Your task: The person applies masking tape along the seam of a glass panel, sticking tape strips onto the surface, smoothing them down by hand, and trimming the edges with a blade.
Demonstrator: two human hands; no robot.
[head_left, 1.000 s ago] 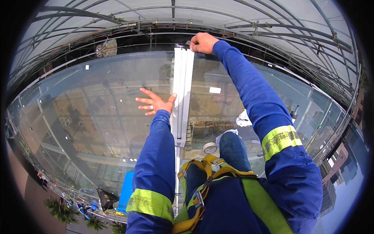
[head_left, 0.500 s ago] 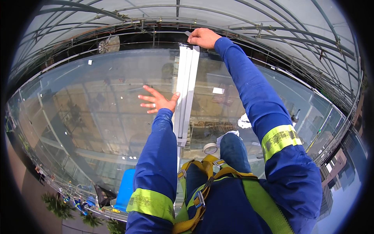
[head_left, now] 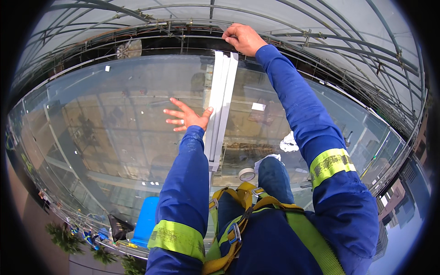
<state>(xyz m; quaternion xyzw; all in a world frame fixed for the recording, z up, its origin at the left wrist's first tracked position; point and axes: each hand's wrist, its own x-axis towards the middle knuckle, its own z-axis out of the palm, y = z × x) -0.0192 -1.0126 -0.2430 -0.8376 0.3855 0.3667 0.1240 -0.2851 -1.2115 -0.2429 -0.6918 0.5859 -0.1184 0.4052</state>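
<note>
A long white strip with a grey groove down its middle (head_left: 222,98) runs away from me over the glass (head_left: 142,110). My left hand (head_left: 192,117) lies beside it with fingers spread, its thumb touching the strip's left edge. Beyond the strip's far end, my right hand (head_left: 245,40) is raised with thumb and fingers pinched together. A thin pale edge seems to show at those fingertips, too small to name. The right hand is apart from the strip.
A roll of tape (head_left: 247,174) and a crumpled white cloth (head_left: 288,143) lie to the right, near my knee (head_left: 275,176). A small white card (head_left: 258,106) rests on the glass. A blue container (head_left: 145,222) stands at left. Scaffold pipes (head_left: 321,35) arch along the far side.
My right hand has lifted off the strip's far end and moved slightly away and to the right. My left hand stays spread against the strip's edge.
</note>
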